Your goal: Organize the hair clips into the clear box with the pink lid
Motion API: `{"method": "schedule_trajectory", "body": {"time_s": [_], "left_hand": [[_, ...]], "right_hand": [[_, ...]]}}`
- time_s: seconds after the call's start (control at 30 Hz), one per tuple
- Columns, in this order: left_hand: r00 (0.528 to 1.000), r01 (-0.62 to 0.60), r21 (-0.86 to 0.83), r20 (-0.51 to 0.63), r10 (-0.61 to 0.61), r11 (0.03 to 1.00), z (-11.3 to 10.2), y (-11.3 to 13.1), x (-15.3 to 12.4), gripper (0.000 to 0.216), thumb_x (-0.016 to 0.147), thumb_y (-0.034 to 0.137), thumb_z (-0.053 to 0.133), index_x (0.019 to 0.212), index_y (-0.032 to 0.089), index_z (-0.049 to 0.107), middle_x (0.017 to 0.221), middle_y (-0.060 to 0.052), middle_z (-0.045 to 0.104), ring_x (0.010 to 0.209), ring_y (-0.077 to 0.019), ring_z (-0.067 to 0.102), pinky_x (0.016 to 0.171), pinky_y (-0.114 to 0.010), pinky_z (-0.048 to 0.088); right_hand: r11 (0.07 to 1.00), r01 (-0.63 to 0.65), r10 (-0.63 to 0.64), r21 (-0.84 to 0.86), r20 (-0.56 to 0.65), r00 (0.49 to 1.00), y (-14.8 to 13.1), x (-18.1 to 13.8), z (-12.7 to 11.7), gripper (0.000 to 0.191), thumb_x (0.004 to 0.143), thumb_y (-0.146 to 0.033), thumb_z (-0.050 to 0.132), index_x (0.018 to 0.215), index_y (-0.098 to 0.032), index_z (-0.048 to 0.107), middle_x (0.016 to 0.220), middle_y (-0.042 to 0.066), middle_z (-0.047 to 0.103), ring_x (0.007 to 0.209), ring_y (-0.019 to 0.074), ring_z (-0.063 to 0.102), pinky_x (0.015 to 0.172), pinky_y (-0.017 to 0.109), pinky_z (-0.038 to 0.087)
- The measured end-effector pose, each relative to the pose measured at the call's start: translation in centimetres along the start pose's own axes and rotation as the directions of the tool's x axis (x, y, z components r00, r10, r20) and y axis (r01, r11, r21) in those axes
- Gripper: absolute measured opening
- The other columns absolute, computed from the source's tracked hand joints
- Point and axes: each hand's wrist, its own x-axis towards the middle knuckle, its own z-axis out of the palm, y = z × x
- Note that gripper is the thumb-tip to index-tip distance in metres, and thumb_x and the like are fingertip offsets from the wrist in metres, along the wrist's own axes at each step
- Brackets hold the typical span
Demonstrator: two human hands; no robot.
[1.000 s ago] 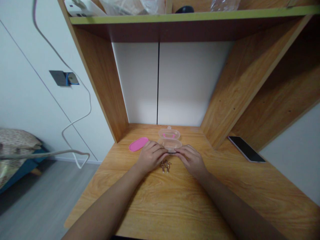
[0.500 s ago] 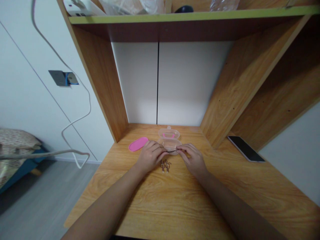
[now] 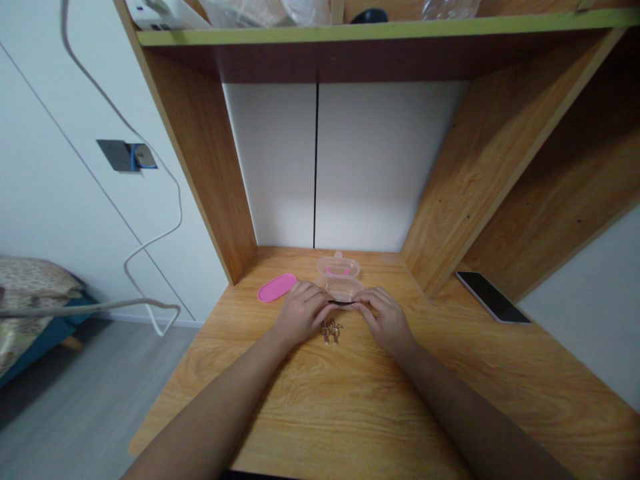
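Between my two hands a thin dark band point(image 3: 342, 303) is stretched sideways; its exact kind is too small to make out. My left hand point(image 3: 301, 310) pinches the left end between thumb and fingers, and my right hand point(image 3: 384, 317) pinches the right end. Right behind the band stands a clear plastic case point(image 3: 345, 288) with its lid point(image 3: 338, 267) hinged back, and pink marks show in the lid. Small shiny metal pieces with rings point(image 3: 331, 331) lie on the desk just in front, near my left fingers. A pink oval piece point(image 3: 277, 287) lies flat beyond my left hand.
A phone point(image 3: 492, 298) lies on the wooden desk point(image 3: 320, 413) at the right, beside an upright panel. Overhead runs a shelf with a green edge point(image 3: 330, 35), bearing a power strip point(image 3: 167, 15) and plastic bags. At the left hangs a white cable point(image 3: 179, 200).
Both hands stay almost in place. The dark band between them has turned slightly and shows as a thicker line, a bit further to the right.
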Motion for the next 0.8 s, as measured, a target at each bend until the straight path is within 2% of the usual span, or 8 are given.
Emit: {"method": "schedule_trajectory", "body": {"time_s": [0.23, 0.63, 0.8], "left_hand": [[1.0, 0.003, -0.016, 0.015, -0.003, 1.0, -0.14, 0.08, -0.02, 0.016, 0.097, 0.032, 0.059, 0.095, 0.018, 0.066, 0.091, -0.006, 0.072, 0.086, -0.0203, 0.06, 0.079, -0.036, 0.044], [1.0, -0.017, 0.009, 0.021, 0.017, 1.0, -0.28, 0.1, 0.15, 0.018, 0.097, 0.034, 0.06, 0.092, 0.019, 0.069, 0.09, -0.005, 0.073, 0.086, -0.0195, 0.06, 0.079, -0.036, 0.044], [0.999, 0.018, 0.025, 0.04, -0.019, 1.0, -0.01, -0.26, -0.16, 0.018, 0.097, 0.035, 0.06, 0.097, 0.021, 0.07, 0.093, -0.006, 0.073, 0.089, -0.0204, 0.06, 0.081, -0.038, 0.044]], "right_hand": [[1.0, 0.027, -0.027, 0.014, -0.014, 1.0, -0.09, 0.11, -0.09, 0.006, 0.096, -0.024, 0.06, 0.096, -0.023, 0.066, 0.091, 0.006, 0.072, 0.087, 0.0227, 0.066, 0.079, 0.038, 0.054], [0.999, 0.028, -0.026, 0.037, -0.051, 0.998, -0.06, -0.07, 0.06, 0.018, 0.095, -0.023, 0.063, 0.113, -0.024, 0.067, 0.098, 0.007, 0.074, 0.09, 0.0223, 0.068, 0.079, 0.038, 0.056], [0.998, 0.052, -0.048, 0.042, -0.091, 0.995, 0.09, -0.05, 0.0, 0.014, 0.094, -0.022, 0.065, 0.107, -0.025, 0.07, 0.095, 0.006, 0.075, 0.088, 0.0213, 0.068, 0.079, 0.038, 0.057]]}}
